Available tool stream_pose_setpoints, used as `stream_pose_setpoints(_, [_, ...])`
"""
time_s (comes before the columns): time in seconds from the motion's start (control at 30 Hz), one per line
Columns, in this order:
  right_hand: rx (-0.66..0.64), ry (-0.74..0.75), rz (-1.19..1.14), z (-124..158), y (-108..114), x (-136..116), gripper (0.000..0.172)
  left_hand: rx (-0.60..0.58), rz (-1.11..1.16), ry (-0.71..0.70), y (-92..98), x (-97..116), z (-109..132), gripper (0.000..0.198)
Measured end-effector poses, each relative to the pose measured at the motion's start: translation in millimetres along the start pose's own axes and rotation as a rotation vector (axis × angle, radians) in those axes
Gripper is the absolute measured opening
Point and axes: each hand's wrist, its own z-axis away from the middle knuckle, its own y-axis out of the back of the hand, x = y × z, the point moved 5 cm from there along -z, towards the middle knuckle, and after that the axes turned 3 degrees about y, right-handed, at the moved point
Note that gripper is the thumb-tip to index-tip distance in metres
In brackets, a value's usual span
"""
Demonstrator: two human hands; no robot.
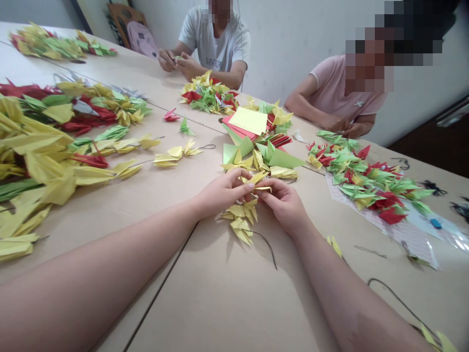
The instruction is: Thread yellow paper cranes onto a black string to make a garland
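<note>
Between both hands, at the middle of the table, is a yellow origami paper crane (262, 182). My left hand (226, 193) pinches it from the left, thumb and fingers closed. On the other side my right hand (284, 201) grips its right part with bent fingers. Just below my hands lie more yellow folded cranes (242, 230), and a thin black cord (269, 249) trails from them toward me. Beyond my fingers sit a yellow crane (284, 173) and green folded paper (284, 157). My fingers hide part of the held crane.
A large heap of yellow, red and green cranes (47, 146) covers the left side. Paper squares (249, 121) lie ahead. More cranes (370, 178) rest on a plastic sheet (406, 239) at right. Two people (216, 49) sit across, hands busy with small things.
</note>
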Motion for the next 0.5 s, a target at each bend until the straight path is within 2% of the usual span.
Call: stream_pose_setpoints(0.5, [-0.020, -0.010, -0.017, 0.7, -0.2, -1.7, 0.008, -0.004, -0.007, 0.001, 0.2, -0.5, -0.7, 0.022])
